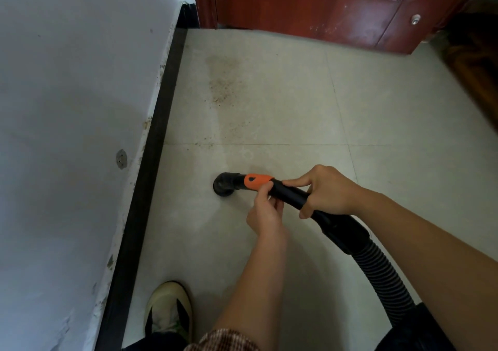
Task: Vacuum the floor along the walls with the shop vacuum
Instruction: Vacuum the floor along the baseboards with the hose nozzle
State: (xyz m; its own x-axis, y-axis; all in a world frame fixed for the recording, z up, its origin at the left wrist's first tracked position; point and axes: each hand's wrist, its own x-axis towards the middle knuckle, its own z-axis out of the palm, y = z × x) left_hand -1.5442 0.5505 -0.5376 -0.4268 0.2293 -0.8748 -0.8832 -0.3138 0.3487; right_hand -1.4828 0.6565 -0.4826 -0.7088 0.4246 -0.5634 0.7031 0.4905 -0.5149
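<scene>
Hose (378, 269) leaves frame bottom right; left hand (265, 213) pinches, right hand (327, 191) grips the wand (292, 194).

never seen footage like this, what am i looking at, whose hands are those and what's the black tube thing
There is no robot here. The single picture comes from a camera worn on a person's head, looking forward and down, so the two arms are the person's own.

The black tube is the stiff end of a vacuum. The right hand grips it, and the left hand pinches it just behind an orange sleeve. A ribbed hose runs back from it. The round nozzle at the front points down at the tiled floor, a little apart from the dark skirting board under the white wall.

Ahead lies a patch of brownish dirt, then a red door. The person's shoe shows at the bottom.
</scene>
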